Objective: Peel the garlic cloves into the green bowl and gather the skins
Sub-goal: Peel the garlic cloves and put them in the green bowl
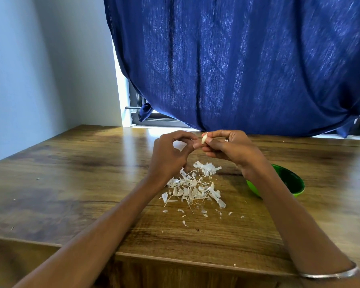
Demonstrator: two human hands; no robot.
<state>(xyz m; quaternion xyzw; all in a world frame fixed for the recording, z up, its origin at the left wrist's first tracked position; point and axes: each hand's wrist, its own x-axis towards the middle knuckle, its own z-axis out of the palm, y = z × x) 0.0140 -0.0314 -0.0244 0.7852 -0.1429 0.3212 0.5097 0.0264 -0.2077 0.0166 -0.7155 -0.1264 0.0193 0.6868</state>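
Both hands are raised above the wooden table (pixel 92 183). My right hand (pixel 229 149) pinches a pale garlic cloves piece (pixel 204 139) with a skin flap sticking up. My left hand (pixel 170 154) has its fingers curled, thumb and forefinger tips touching the clove's left side. Below the hands lies a pile of white garlic skins (pixel 193 188) mixed with a few cloves and stems. The green bowl (pixel 289 181) stands to the right, partly hidden behind my right forearm; its contents cannot be seen.
Small skin flakes (pixel 204 213) are scattered toward the table's near edge. A dark blue curtain (pixel 237 69) hangs behind the table over a window. A pale wall is on the left. A bangle sits on my right forearm.
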